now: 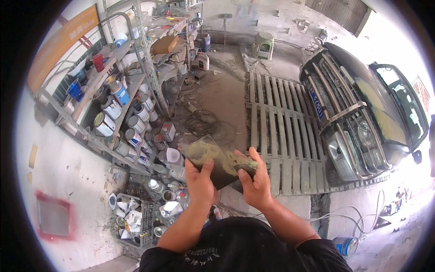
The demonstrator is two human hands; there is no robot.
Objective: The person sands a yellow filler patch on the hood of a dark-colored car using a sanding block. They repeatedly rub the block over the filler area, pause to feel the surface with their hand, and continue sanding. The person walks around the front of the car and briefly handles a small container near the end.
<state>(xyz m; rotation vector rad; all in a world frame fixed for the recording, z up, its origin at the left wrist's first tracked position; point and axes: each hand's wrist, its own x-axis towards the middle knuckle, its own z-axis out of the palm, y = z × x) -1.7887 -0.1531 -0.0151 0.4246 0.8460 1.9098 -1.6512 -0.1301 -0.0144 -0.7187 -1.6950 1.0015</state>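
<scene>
My left hand (201,185) grips a thin flat plate (220,174) by its near left edge, thumb on top. The plate is dark toward me, with yellowish-green paste smeared over its far part, where a corner looks see-through. My right hand (257,187) is closed on a flat putty scraper (241,162), its thumb on the near side and fingers behind. Yellowish paste coats the scraper too. Its left edge touches or overlaps the plate's right side; I cannot tell which. Both things are held up before my chest, above the floor.
Shelves (129,86) with paint cans and cups line the left wall. A plastic crate (146,222) of litter and containers lies below them. Coiled hose (201,122) is on the floor. A slatted metal grate (290,136) runs right, beside a dark vehicle (376,99). A green stool (263,45) stands behind.
</scene>
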